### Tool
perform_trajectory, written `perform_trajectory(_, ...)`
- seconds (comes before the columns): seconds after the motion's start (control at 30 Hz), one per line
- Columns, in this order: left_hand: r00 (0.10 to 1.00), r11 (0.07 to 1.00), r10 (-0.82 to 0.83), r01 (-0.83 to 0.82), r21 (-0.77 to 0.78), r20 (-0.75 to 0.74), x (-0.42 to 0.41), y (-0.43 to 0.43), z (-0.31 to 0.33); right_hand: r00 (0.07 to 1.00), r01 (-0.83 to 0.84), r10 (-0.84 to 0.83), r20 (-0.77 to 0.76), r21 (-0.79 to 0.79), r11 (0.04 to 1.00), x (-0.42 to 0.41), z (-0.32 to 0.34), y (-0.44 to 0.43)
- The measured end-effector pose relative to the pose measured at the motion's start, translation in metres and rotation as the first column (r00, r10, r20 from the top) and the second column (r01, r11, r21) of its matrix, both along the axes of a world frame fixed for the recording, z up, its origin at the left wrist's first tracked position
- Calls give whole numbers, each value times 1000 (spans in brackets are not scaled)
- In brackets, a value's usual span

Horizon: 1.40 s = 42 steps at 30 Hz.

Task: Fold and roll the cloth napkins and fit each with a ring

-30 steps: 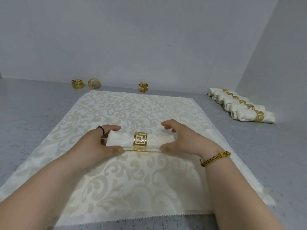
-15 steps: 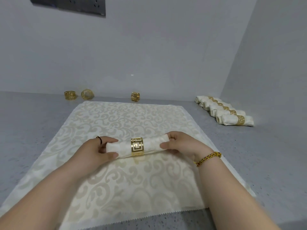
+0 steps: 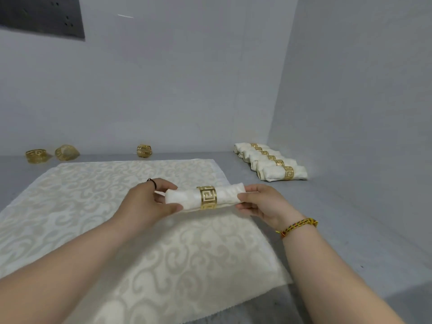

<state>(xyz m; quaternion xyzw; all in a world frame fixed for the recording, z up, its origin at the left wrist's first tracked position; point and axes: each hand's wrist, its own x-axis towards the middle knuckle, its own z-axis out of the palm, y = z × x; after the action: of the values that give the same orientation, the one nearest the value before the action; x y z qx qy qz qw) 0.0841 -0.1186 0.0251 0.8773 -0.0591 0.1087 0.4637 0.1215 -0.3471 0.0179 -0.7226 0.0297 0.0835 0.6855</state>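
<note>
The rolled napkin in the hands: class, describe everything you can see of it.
The napkin is a cream cloth rolled into a creased tube. A gold ring with a cut-out key pattern circles its middle. It is roughly level, right end farther away, over the flat cloth. The left hand and right hand each hold one end.

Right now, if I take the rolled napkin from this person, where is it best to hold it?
Probably at the gold ring around the middle of the rolled napkin, coming from above: the left hand and right hand hold its two ends, so only the middle is free.
</note>
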Motion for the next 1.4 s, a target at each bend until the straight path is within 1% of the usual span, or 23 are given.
perform_trajectory(0.07, 999, 999, -30, 30, -27, -16, 18, -37, -2, 994, 113, -113, -5, 54, 992, 5, -4, -32)
perform_trajectory(0.13, 997, 997, -66, 65, -44, -32, 37, -75, -10, 970, 241, -241, -20, 105, 965, 13, -9, -65)
perform_trajectory(0.23, 994, 993, -102, 100, -65, -39, 65, -124, -24, 921, 388, -388, -26, 117, 914, 31, -12, -104)
perform_trajectory(0.37, 995, 993, -97, 93, -77, -40, 101, -175, -35, 843, 529, -534, 67, 85, 845, 62, -16, -138)
perform_trajectory(0.47, 992, 994, -111, 109, -31, -66, 128, -200, -43, 785, 599, -604, 136, 81, 797, 83, -30, -154)
perform_trajectory(0.6, 989, 991, -132, 133, 9, -70, 157, -218, -46, 789, 585, -564, 245, -18, 811, 95, -40, -167)
perform_trajectory(0.67, 991, 992, -126, 126, 4, -54, 164, -227, -45, 796, 575, -524, 304, -110, 811, 95, -41, -172)
perform_trajectory(0.77, 992, 992, -124, 124, -17, -29, 170, -236, -47, 838, 517, -430, 335, -240, 822, 91, -42, -171)
perform_trajectory(0.83, 993, 993, -115, 115, -18, -17, 173, -240, -48, 845, 512, -414, 340, -288, 809, 92, -44, -171)
perform_trajectory(0.93, 994, 994, -108, 108, -5, -14, 176, -247, -51, 839, 523, -398, 371, -345, 780, 95, -49, -175)
perform_trajectory(1.17, 992, 992, -126, 126, 19, 6, 181, -259, -54, 845, 525, -328, 423, -532, 665, 106, -57, -182)
perform_trajectory(1.33, 984, 983, -175, 173, 64, 27, 179, -255, -55, 864, 498, -296, 407, -615, 611, 104, -57, -179)
perform_trajectory(1.4, 981, 981, -190, 189, 43, 24, 175, -253, -53, 862, 503, -276, 425, -646, 575, 102, -55, -177)
